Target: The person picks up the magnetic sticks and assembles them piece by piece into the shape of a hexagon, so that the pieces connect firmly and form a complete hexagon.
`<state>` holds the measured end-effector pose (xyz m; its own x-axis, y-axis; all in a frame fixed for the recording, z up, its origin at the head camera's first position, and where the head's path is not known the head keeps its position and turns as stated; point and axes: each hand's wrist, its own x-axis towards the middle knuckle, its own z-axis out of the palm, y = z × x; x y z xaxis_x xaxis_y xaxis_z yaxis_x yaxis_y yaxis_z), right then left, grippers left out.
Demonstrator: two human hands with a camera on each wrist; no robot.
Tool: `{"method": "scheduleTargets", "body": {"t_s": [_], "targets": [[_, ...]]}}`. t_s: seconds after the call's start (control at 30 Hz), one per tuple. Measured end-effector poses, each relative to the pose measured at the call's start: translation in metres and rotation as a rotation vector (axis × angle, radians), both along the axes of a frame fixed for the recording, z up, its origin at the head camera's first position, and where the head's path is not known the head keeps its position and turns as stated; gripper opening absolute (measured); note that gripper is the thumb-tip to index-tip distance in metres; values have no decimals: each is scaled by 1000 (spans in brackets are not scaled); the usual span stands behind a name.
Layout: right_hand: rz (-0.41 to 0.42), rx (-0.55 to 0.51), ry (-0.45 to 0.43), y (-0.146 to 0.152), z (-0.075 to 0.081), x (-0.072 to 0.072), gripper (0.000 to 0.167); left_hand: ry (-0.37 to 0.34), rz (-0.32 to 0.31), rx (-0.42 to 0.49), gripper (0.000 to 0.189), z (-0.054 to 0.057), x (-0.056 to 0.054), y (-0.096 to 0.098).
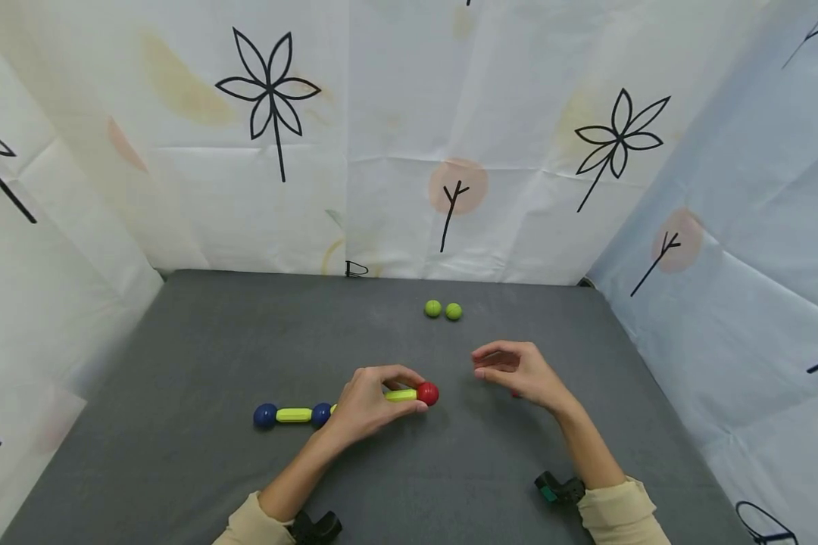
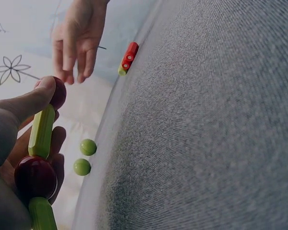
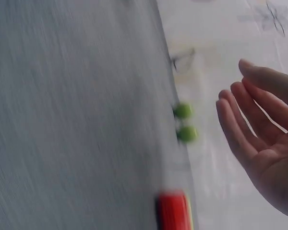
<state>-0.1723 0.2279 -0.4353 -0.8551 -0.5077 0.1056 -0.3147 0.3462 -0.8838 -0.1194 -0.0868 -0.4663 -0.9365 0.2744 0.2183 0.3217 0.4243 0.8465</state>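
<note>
My left hand (image 1: pixel 366 401) grips a straight chain of balls and yellow-green rods. A red ball (image 1: pixel 428 393) caps its right end beside the thumb, joined to a yellow-green rod (image 1: pixel 401 395). Leftward from the hand run a dark blue ball (image 1: pixel 321 414), another rod (image 1: pixel 294 415) and an end blue ball (image 1: pixel 266 415). In the left wrist view a dark red ball (image 2: pixel 35 177) sits against the fingers between two rods. Holding nothing, my right hand (image 1: pixel 523 375) hovers right of the chain with its fingers gently bent, the thumb apart from them in the right wrist view (image 3: pixel 266 129).
Two green balls (image 1: pixel 443 310) lie side by side toward the back of the grey table (image 1: pixel 245 325). Red rods (image 2: pixel 130 53) with a yellow-green one lie beyond the right hand, mostly hidden in the head view. Patterned white cloth (image 1: pixel 395 113) walls the table's back and sides.
</note>
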Motion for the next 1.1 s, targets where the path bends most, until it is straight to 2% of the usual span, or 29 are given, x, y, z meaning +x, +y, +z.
{"method": "scheduleTargets", "body": {"t_s": [0.13, 0.23, 0.5, 0.63, 0.87, 1.1], "targets": [[-108, 100, 55, 30, -4, -11, 32, -3, 2, 0, 29, -1, 0, -1], [-151, 173, 48, 52, -9, -18, 32, -3, 1, -3, 30, -1, 0, -1], [-126, 263, -47, 90, -23, -33, 29, 12, 6, -26, 29, -1, 0, 0], [-98, 268, -59, 99, -28, -35, 26, 8, 7, -23, 29, -2, 1, 0], [-71, 281, -62, 104, -26, -35, 25, -2, 15, -22, 29, -2, 1, 1], [-139, 278, -25, 101, -26, -37, 24, -3, 18, -27, 29, -1, 1, 1]]}}
